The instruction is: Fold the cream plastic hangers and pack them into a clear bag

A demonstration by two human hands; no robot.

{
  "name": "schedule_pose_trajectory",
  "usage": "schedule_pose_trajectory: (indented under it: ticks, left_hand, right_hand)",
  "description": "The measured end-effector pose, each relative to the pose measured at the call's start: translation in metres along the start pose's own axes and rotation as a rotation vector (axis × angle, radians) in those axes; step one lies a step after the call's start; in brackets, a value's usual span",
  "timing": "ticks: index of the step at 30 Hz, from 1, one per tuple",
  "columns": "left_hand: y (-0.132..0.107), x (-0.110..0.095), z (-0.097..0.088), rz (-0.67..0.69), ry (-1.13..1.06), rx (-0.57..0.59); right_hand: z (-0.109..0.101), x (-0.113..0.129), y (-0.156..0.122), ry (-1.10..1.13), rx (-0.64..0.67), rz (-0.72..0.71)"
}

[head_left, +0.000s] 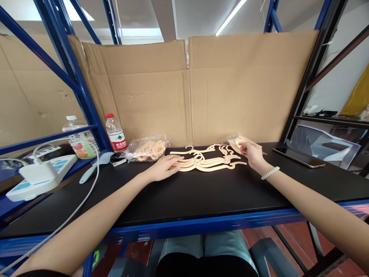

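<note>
A stack of beige plastic hangers (211, 164) lies on the black tabletop (184, 196), with the hooks in the middle. My left hand (164, 168) rests on the left end of the stack, fingers stretched out and lying flat. Behind the stack is another beige hanger (191, 151). At the right, my right hand (253, 155) has its fingers curled at a clear plastic bag (235, 141) holding beige pieces. Thumb and forefinger look closed on the bag's near side; the other fingers are partly hidden.
Left of the hangers lie a second bag of beige pieces (148, 149), a red-capped water bottle (117, 134) and a grey brush (96, 165). A white cable (83, 204) crosses the left side. A phone (298, 157) lies at right. Cardboard (150, 96) walls the back.
</note>
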State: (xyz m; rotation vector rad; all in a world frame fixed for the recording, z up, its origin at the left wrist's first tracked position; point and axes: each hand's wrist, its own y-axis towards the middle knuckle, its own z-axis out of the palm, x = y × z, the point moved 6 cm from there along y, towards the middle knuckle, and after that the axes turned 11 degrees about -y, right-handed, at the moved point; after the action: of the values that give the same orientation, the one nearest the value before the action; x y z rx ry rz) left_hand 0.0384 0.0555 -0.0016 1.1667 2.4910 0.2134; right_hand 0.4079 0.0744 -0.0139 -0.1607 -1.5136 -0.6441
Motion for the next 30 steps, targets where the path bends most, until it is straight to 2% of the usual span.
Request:
schedule_pose_trajectory:
  ticks: [5, 8, 11, 13, 15, 18, 24, 30]
  left_hand:
    - [0.000, -0.003, -0.008, 0.010, 0.018, -0.038]
    - [0.012, -0.003, -0.015, -0.002, 0.059, -0.057]
    - [0.036, 0.003, -0.018, -0.035, 0.112, -0.033]
    - [0.055, 0.012, -0.016, -0.092, 0.144, -0.002]
    - [0.072, 0.023, -0.011, -0.149, 0.158, 0.053]
    - [0.094, 0.038, -0.003, -0.193, 0.190, 0.104]
    - [0.119, 0.055, 0.011, -0.210, 0.200, 0.142]
    - [0.127, 0.059, 0.019, -0.209, 0.185, 0.144]
  right_hand:
    - [0.007, 0.010, 0.006, -0.100, 0.107, -0.056]
    - [0.016, 0.023, 0.016, -0.204, 0.110, -0.176]
    - [0.040, 0.039, 0.028, -0.515, 0.219, -0.359]
    - [0.065, 0.040, 0.036, -0.749, 0.400, -0.390]
    - [0.085, 0.036, 0.042, -0.884, 0.527, -0.381]
    - [0.109, 0.025, 0.048, -1.119, 0.605, -0.398]
    - [0.137, -0.003, 0.058, -1.549, 0.626, -0.431]
    - [0.148, -0.017, 0.061, -1.708, 0.618, -0.428]
